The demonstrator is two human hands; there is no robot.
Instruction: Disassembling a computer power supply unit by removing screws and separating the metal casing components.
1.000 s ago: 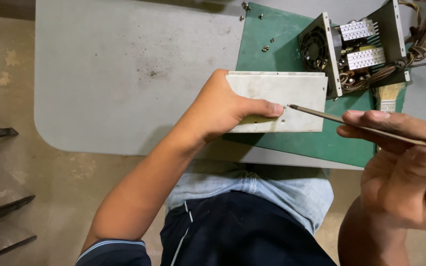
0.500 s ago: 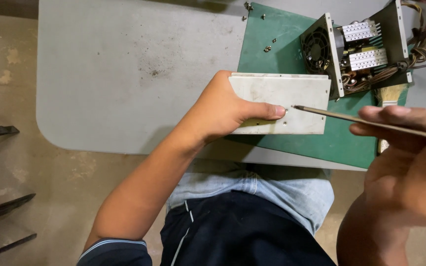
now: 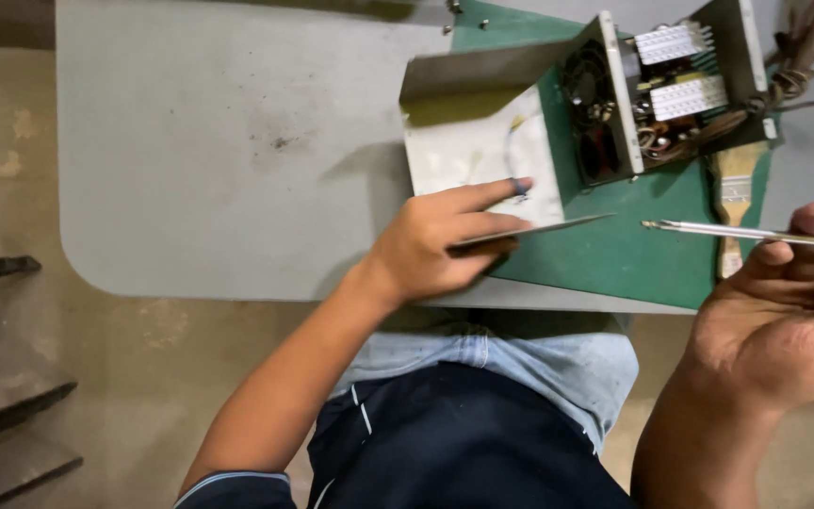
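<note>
Grey sheet-metal cover (image 3: 482, 141), bent into a U shape, is held tilted over the near left part of the green mat (image 3: 614, 250), its pale inner face turned up toward the camera. It is gripped at its near edge by the left hand (image 3: 435, 250): the forefinger is stretched flat across the inner face, the thumb and the other fingers are closed on the lower flange, so the hand is shut firmly on the metal. A faint curved mark is seen on the inner face near the fingertip.

Just to the right of the cover, a slim screwdriver (image 3: 756, 233) is held level by the right hand (image 3: 784, 320). Its shaft is pinched between the thumb and the fingertips, the palm being turned partly open toward the camera; the tip is pointed left and is kept apart from the cover's flange.

Behind the cover, the opened power-supply chassis (image 3: 671, 90) is stood on the mat, with 1 fan, 2 finned heat sinks and a bundle of wires shown inside. A paintbrush (image 3: 735, 193) is laid beside it. The mat is set on a grey table (image 3: 228, 151).
</note>
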